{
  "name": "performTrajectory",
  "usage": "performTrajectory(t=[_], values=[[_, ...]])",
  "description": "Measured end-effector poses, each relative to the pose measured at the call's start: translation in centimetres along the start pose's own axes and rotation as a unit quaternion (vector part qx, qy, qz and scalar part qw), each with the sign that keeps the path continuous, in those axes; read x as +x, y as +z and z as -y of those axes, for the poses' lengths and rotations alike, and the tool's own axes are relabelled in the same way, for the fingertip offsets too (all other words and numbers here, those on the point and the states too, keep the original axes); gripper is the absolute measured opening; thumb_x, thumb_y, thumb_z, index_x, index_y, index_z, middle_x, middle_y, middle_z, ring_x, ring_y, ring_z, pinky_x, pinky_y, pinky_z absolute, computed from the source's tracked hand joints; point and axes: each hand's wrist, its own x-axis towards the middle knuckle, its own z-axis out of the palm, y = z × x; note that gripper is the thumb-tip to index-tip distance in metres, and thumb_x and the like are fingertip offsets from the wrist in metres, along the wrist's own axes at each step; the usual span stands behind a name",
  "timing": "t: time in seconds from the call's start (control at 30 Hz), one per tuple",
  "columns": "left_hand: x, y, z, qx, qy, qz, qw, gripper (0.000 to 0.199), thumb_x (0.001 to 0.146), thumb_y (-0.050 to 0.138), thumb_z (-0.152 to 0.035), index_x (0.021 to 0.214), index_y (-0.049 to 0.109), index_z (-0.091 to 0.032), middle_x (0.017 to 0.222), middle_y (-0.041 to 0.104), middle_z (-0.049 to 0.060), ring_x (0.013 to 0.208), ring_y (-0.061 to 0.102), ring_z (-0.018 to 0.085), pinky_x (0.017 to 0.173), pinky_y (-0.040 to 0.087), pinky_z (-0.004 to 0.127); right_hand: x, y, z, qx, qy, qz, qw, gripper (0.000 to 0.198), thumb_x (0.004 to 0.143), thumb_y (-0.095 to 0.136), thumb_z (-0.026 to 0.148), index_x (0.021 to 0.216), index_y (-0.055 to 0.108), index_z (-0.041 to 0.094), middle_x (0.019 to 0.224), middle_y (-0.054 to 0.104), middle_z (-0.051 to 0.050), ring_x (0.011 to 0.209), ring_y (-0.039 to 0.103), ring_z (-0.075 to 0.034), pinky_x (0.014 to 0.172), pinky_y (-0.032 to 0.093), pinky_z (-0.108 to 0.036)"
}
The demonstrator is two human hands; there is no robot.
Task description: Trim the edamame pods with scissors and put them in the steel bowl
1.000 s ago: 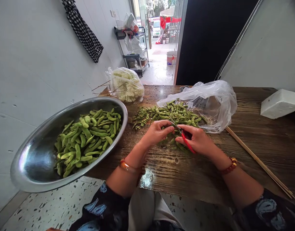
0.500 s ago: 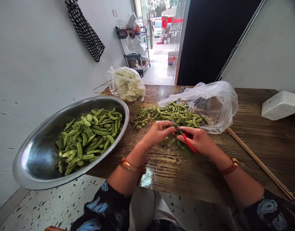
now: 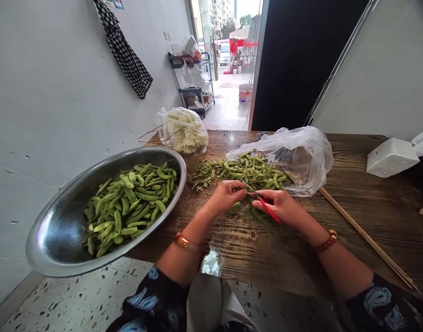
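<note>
Close over the wooden table, my left hand [image 3: 228,195] is closed in a pinch on an edamame pod, which its fingers mostly hide. Beside it, my right hand [image 3: 281,205] grips red-handled scissors [image 3: 272,212], their blades pointing at the left fingertips. Just beyond both hands lies a heap of edamame pods [image 3: 255,169], with a smaller pile of trimmed bits [image 3: 205,175] at its left. More pods [image 3: 130,203] fill part of a large steel basin [image 3: 52,258] to the left of my left forearm.
A crumpled clear plastic bag [image 3: 315,152] lies behind the heap. Bagged cauliflower [image 3: 187,131] stands at the table's far left. Thin wooden skewers [image 3: 367,237] stretch along the right side, near a white foam box [image 3: 391,157]. The basin overhangs the table's left edge.
My view has tilted up slightly, so things sit a little lower in the picture. Both hands stay together, the scissors still at the left fingertips.
</note>
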Motion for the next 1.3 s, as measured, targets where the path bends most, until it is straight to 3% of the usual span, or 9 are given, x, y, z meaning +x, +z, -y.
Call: performTrajectory(t=[0.17,0.33,0.4,0.53,0.77,0.93,1.3], values=[[-0.1,0.0,0.0,-0.099,-0.053,-0.044,0.993,0.022,0.073,0.069,-0.031,0.079,0.069,-0.011,0.057,0.056,-0.002,0.049,0.041,0.006,0.048,0.03,0.019,0.1,-0.2,-0.2,0.027,0.021,-0.032,0.999,0.046,0.08,0.057,0.053,0.099,0.07,0.013,0.062,0.053,0.003,0.055,0.042,-0.011,0.052,0.033,-0.023],[0.1,-0.3,0.4,-0.275,-0.095,-0.127,0.948,0.032,0.065,0.076,-0.036,0.084,0.065,-0.013,0.054,0.049,-0.006,0.041,0.033,0.002,0.038,0.02,0.017,0.2,-0.4,0.1,0.023,0.026,-0.084,0.996,0.051,0.08,0.057,0.055,0.108,0.069,0.013,0.062,0.055,0.001,0.055,0.044,-0.012,0.052,0.034,-0.024],[0.2,-0.5,0.5,-0.327,-0.105,-0.127,0.931,0.033,0.065,0.077,-0.037,0.083,0.062,-0.014,0.052,0.047,-0.007,0.04,0.034,0.003,0.035,0.019,0.016,0.1,-0.2,0.1,0.019,0.031,-0.086,0.996,0.052,0.081,0.057,0.055,0.112,0.068,0.014,0.061,0.053,0.002,0.055,0.044,-0.012,0.052,0.035,-0.024],[0.3,-0.5,0.5,-0.389,-0.116,-0.115,0.907,0.037,0.062,0.08,-0.035,0.083,0.057,-0.013,0.06,0.055,-0.004,0.04,0.039,0.002,0.033,0.02,0.014,0.1,0.4,0.2,-0.003,0.029,-0.092,0.995,0.055,0.08,0.059,0.055,0.118,0.065,0.015,0.066,0.058,0.001,0.06,0.05,-0.014,0.057,0.04,-0.025],[0.0,0.1,-0.1,-0.407,-0.137,-0.091,0.898,0.037,0.061,0.081,-0.03,0.083,0.058,-0.013,0.055,0.055,-0.005,0.038,0.039,0.002,0.033,0.021,0.012,0.1,0.5,0.1,-0.028,0.013,-0.115,0.993,0.056,0.08,0.059,0.054,0.118,0.064,0.013,0.075,0.063,-0.002,0.066,0.056,-0.017,0.063,0.046,-0.028],[-0.1,0.5,-0.3,-0.395,-0.139,-0.083,0.904,0.037,0.06,0.081,-0.03,0.082,0.057,-0.012,0.069,0.065,0.001,0.04,0.043,0.001,0.034,0.024,0.012,0.0,0.5,0.2,-0.024,0.009,-0.124,0.992,0.055,0.079,0.062,0.051,0.119,0.062,0.014,0.084,0.067,-0.004,0.072,0.059,-0.018,0.068,0.048,-0.03],[-0.1,0.7,-0.2,-0.374,-0.135,-0.059,0.915,0.036,0.062,0.08,-0.032,0.082,0.057,-0.013,0.071,0.068,0.004,0.04,0.043,0.001,0.035,0.024,0.012,0.1,0.5,0.1,-0.037,0.01,-0.144,0.989,0.053,0.081,0.059,0.053,0.114,0.065,0.012,0.074,0.064,-0.003,0.065,0.054,-0.016,0.061,0.044,-0.028]])
